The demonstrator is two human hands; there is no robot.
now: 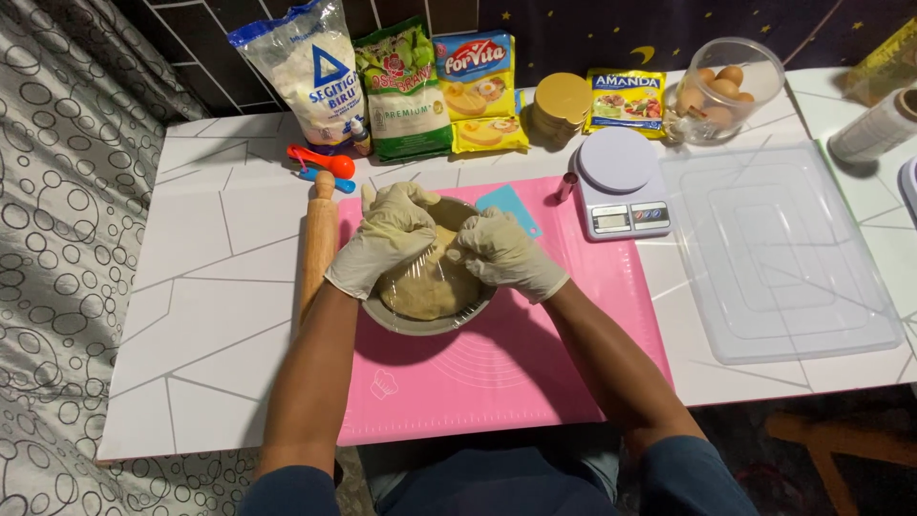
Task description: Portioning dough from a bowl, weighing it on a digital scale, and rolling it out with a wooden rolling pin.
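- Seemingly soft and yielding, a tan dough mound [425,282] fills a metal bowl [420,323] on a pink silicone mat [497,373], under thin, likely slippery clear film.
- Left gloved hand [382,239] curls over the bowl's far-left rim, fingers pressed on the film; the rim looks the firmest hold.
- Right gloved hand [501,250] pinches film at the far-right rim.
- Beyond the hands, left to right: white flour bag [308,72], green packet [401,91], blue-and-yellow packs [478,91], yellow sachet [627,98].

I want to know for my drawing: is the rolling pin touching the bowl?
Apart. The head view shows a strip of pink mat between the rolling pin and the bowl.
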